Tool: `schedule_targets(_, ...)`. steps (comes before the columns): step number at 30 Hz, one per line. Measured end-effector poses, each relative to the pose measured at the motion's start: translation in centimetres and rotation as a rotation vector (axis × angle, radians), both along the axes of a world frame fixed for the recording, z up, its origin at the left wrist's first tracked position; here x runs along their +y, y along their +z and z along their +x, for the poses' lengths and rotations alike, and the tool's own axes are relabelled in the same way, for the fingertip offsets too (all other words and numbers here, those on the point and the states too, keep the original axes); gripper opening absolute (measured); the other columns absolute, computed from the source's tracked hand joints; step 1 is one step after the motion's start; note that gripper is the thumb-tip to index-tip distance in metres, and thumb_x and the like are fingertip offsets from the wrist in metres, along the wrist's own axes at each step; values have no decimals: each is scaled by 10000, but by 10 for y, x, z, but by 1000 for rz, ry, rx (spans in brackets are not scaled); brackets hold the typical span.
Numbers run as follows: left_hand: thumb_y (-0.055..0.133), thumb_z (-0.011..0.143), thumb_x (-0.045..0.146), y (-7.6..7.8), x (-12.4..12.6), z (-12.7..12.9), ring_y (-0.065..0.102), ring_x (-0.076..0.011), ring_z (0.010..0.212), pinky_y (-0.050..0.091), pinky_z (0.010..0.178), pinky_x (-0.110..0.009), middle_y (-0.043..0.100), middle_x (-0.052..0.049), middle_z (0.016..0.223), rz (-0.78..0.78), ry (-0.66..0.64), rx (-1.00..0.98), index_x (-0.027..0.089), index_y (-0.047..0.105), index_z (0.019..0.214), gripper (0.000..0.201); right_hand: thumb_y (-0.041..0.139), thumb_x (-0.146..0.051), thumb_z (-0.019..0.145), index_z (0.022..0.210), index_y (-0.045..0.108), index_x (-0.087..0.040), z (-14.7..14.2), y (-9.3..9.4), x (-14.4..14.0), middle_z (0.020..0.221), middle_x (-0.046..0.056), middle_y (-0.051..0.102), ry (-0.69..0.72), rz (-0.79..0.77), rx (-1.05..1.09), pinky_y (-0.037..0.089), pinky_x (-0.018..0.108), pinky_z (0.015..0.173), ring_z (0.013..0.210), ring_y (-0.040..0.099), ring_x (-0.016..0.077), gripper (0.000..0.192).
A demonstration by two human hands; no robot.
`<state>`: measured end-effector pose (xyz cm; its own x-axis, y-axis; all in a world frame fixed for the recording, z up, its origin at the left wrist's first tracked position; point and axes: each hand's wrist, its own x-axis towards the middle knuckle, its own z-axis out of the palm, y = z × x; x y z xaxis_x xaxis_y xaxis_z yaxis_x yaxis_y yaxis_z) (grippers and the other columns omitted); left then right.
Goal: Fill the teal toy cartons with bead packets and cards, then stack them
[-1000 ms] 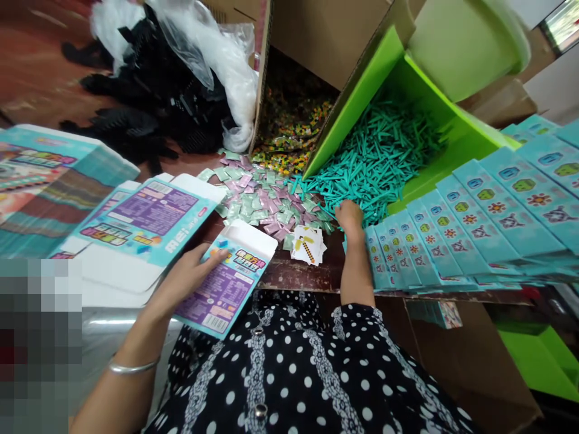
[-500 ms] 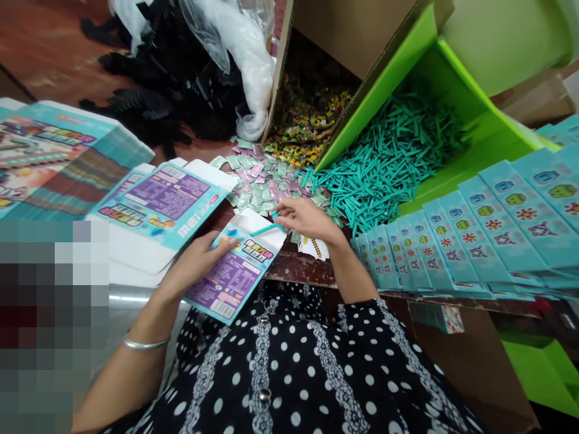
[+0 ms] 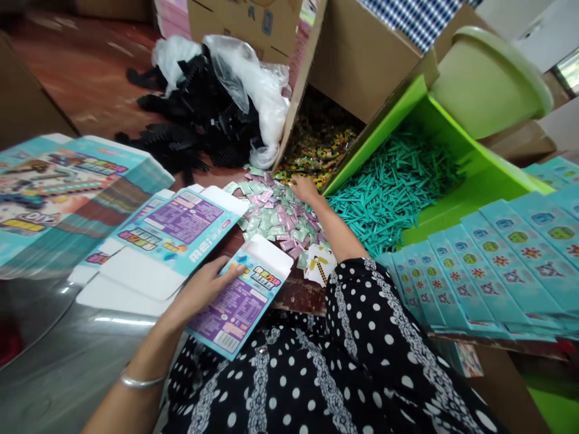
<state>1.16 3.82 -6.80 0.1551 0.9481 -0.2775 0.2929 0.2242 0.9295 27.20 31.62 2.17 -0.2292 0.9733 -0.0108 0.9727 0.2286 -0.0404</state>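
Observation:
My left hand (image 3: 210, 286) is closed on a flat turquoise and purple printed box (image 3: 233, 301), thumb on its face, with the white top flap raised. The box is tilted over my lap. My right hand (image 3: 305, 190) reaches to the mouth of a cardboard carton (image 3: 296, 90), fingers apart beside small clear packets of orange, yellow and green beads (image 3: 312, 166); no held thing shows. Below it lie loose mint and pink sachets (image 3: 271, 211). A white card with a pickaxe picture (image 3: 320, 264) lies near my right forearm.
Flat unfilled-looking boxes (image 3: 176, 223) and a tall stack (image 3: 90, 187) stand left. A green bin (image 3: 479, 157) spills turquoise sticks (image 3: 384, 193). Turquoise boxes (image 3: 479, 271) line the right. Black plastic parts (image 3: 212, 114) lie behind, in a clear bag (image 3: 266, 102).
My right hand has left the box opening, where it held a turquoise stick, and moved forward to the bead packets. The stick is out of sight. My left hand still holds the box.

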Motion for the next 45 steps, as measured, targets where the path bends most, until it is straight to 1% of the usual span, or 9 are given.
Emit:
schedule_targets(5, 651, 854, 849, 1, 2, 2, 765, -372, 910, 564, 790, -408, 801, -84, 919, 3, -33, -12, 245, 704, 890, 607, 459, -254, 1154, 1316, 758, -205, -59, -5, 6, 1297, 112, 815, 204, 105, 9, 517, 351, 1037, 1225, 728, 286, 344)
schedule_targets(12, 595, 904, 801, 0, 2, 4, 762, -349, 930, 542, 863, -415, 797, -87, 964, 47, -52, 43, 257, 682, 898, 552, 568, 16, 1047, 1390, 659, -114, -161, -25, 45, 1450, 122, 720, 563, 169, -5, 471, 266, 978, 1386, 545, 211, 377)
schedule_targets(15, 602, 909, 807, 1, 0, 4, 760, -337, 909, 537, 814, -395, 798, -83, 948, 25, -49, 12, 261, 687, 895, 552, 644, 25, 1017, 1332, 654, -106, -186, -33, 55, 1473, 104, 699, 605, 185, 19, 448, 224, 973, 1406, 525, 173, 341)
schedule_targets(21, 589, 921, 811, 2, 2, 1, 761, -339, 917, 528, 808, -390, 805, -88, 959, 16, -78, 11, 265, 680, 894, 554, 556, -75, 1091, 1020, 689, -138, -206, -33, 51, 1129, 76, 773, 515, 218, 48, 487, 230, 815, 1072, 672, 145, 164)
schedule_targets(27, 580, 923, 804, -5, 3, 0, 761, -341, 949, 522, 853, -398, 797, -69, 974, 16, -101, 28, 264, 665, 915, 547, 484, -275, 1124, 1326, 676, -173, -139, 0, 19, 1179, 89, 791, 331, 309, 188, 518, 322, 891, 1061, 704, 232, 297)
schedule_targets(32, 582, 904, 820, -7, 3, 1, 760, -349, 967, 521, 886, -407, 804, -68, 979, 44, -76, 44, 262, 674, 904, 566, 336, -308, 1111, 1033, 778, -173, -28, 30, 10, 1013, 87, 798, 21, 256, 363, 497, 296, 878, 970, 709, 238, 468)
schedule_targets(35, 570, 882, 849, -6, 4, 1, 757, -357, 951, 522, 865, -407, 799, -66, 951, 34, -74, 81, 264, 666, 878, 592, 430, -383, 1130, 1385, 740, -142, 13, 35, 22, 1238, 152, 812, -160, 237, 224, 531, 341, 1010, 1146, 738, 293, 468)
schedule_targets(39, 574, 859, 875, -6, 6, 2, 753, -364, 942, 527, 860, -411, 798, -72, 941, 28, -58, 115, 261, 652, 865, 620, 623, -310, 1061, 1731, 455, -205, 24, 27, 47, 1418, 180, 775, -258, 134, 99, 529, 418, 1122, 1322, 716, 340, 699)
schedule_targets(45, 629, 898, 807, -8, 3, 4, 748, -346, 913, 523, 828, -392, 788, -65, 911, 66, -23, 47, 251, 672, 849, 560, 505, -208, 1087, 1238, 833, -161, 21, 30, 63, 1320, 221, 803, -250, 182, 234, 507, 350, 1042, 1256, 726, 303, 364)
